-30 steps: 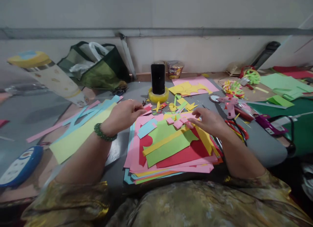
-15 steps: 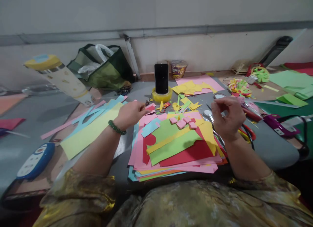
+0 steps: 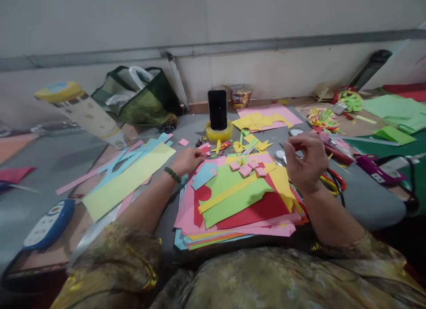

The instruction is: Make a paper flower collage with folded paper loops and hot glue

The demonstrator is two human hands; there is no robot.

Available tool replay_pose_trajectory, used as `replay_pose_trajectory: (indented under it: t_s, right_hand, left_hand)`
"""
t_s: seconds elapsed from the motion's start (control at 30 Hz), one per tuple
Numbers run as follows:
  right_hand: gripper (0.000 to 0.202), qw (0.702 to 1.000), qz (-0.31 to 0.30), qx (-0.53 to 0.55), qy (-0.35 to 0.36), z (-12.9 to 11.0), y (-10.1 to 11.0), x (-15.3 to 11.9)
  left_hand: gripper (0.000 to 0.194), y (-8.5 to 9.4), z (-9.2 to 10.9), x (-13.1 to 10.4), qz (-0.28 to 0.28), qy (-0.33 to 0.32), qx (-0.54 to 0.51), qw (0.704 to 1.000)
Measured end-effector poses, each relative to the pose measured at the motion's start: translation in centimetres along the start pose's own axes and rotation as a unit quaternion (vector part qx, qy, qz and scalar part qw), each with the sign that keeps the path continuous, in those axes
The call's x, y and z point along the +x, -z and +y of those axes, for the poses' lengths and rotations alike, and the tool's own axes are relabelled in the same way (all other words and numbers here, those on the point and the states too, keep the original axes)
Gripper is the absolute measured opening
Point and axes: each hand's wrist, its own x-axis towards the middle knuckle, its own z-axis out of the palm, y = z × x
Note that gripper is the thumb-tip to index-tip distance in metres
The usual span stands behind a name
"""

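Observation:
My left hand (image 3: 189, 161), with a green bead bracelet (image 3: 172, 174) at its wrist, is closed at the left edge of a stack of coloured paper (image 3: 239, 224). Its fingertips are by small pink paper pieces (image 3: 205, 148); what they hold, if anything, is hidden. Over the stack's right side my right hand (image 3: 306, 162) is raised, thumb and forefinger pinched; I cannot make out anything between them. Several small pink squares (image 3: 245, 170) lie on green and yellow paper between the hands. A light blue scrap (image 3: 203, 176) lies on the stack near my left hand.
A phone (image 3: 217, 109) stands in a yellow tape roll (image 3: 218, 132) behind the stack. Cut strips (image 3: 133, 178) and a tall bottle (image 3: 89, 116) are at left. Red-handled scissors (image 3: 337, 180) lie beyond my right wrist. A green bag (image 3: 143, 98) sits at the back.
My left hand has moved right and slightly toward me, closer to the stack. A pink square left of it is now fully in sight. My right hand stays nearly in place.

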Motion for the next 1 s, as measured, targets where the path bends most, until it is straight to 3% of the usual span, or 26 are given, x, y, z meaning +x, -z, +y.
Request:
replay_pose_trajectory:
  t_s: [0.17,0.3,0.4,0.57,0.63,0.77,0.8,0.83,1.0]
  right_hand:
    - [0.005,0.999,0.019,0.022,-0.025,0.3,0.4,-0.1]
    - [0.012,0.993,-0.018,0.051,-0.104,-0.9,0.8,0.4]
    - [0.015,0.969,-0.132,0.111,-0.174,-2.5,0.5,0.7]
    - [0.023,0.886,-0.296,0.250,-0.253,-5.3,-1.2,0.2]
    - [0.019,0.862,-0.328,0.287,-0.260,-5.8,-1.5,0.0]
    - [0.019,0.817,-0.350,0.318,-0.329,-5.2,-0.5,0.8]
    - [0.023,0.803,-0.353,0.325,-0.354,-4.8,0.0,1.1]
    - [0.026,0.789,-0.356,0.331,-0.376,-4.6,0.4,1.3]
    - [0.038,0.745,-0.375,0.345,-0.430,-4.2,1.5,1.3]
  left_hand:
    - [0.028,1.2,-0.1,-0.1,0.060,0.001,-0.030,0.998]
    - [0.023,2.7,0.8,-1.6,0.082,-0.074,-0.193,0.975]
    - [0.026,2.8,2.3,-3.3,0.010,-0.140,-0.311,0.940]
    - [0.033,0.6,5.2,-6.1,-0.136,-0.189,-0.340,0.911]
    - [0.037,-0.1,5.8,-6.8,-0.163,-0.195,-0.327,0.910]
    - [0.037,0.0,5.5,-7.0,-0.328,-0.215,-0.195,0.899]
    - [0.034,0.3,5.2,-6.9,-0.346,-0.220,-0.168,0.896]
    - [0.032,0.5,5.0,-6.6,-0.340,-0.224,-0.152,0.901]
    - [0.034,0.9,4.6,-5.6,-0.185,-0.261,-0.125,0.939]
